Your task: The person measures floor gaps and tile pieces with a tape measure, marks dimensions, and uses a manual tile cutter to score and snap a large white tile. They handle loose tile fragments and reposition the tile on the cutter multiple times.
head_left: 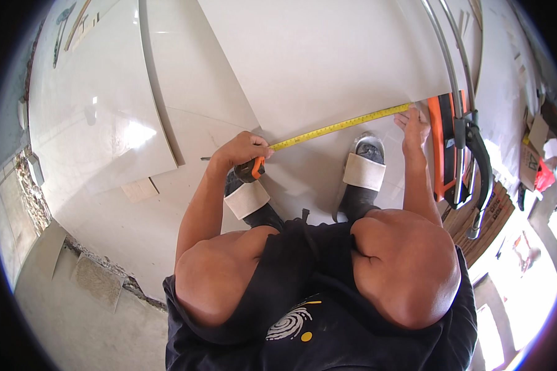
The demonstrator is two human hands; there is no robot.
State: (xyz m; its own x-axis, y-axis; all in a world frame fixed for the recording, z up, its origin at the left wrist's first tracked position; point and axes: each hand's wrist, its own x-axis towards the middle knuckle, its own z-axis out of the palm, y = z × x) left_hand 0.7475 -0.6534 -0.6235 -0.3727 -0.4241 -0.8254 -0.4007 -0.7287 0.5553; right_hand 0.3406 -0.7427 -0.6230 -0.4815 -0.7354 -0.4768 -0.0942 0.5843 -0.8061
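Observation:
A yellow tape measure blade (pixel 340 128) is stretched along the near edge of a large pale tile (pixel 328 55). My left hand (pixel 244 149) is closed at the blade's left end, by the tile's near left corner. The orange and black tape case (pixel 251 169) hangs just under that hand. At the other end, my right hand (pixel 413 123) pinches the blade's tip near the tile's right side. Right beside it stands an orange and black tile cutter (pixel 442 145) with metal rails and a black handle (pixel 478 154).
Another glossy tile (pixel 99 93) lies at the left, with a small tile offcut (pixel 140 190) near its corner. Tools (pixel 63 31) rest at the far left. Stacked cardboard boxes (pixel 486 226) stand at the right. My sandalled feet (pixel 364 170) are between my hands.

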